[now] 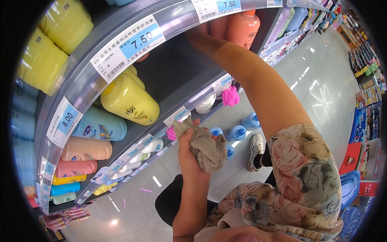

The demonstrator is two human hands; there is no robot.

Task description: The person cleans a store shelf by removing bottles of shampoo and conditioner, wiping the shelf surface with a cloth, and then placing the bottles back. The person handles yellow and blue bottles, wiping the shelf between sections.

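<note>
My left hand (189, 151) holds a crumpled grey-brown cloth (208, 149) in front of the lower shelf edge. My right arm reaches into the dark upper shelf, beside coral-coloured pump bottles (243, 28); the hand is hidden behind the shelf's front strip, so what it touches cannot be seen. A yellow bottle (130, 99) stands left of the bare dark shelf board (172, 66). Further left are a light blue bottle (101, 124), a peach bottle (87, 148) and a pink bottle (75, 168).
Price strips (128, 48) edge the shelves. A pink mesh bath puff (230, 96) hangs from the lower edge. Blue-capped water jugs (236, 133) stand on the tiled floor near a sneaker (257, 145). A black rounded object (169, 199) is beside my left forearm. More stocked shelves line the right.
</note>
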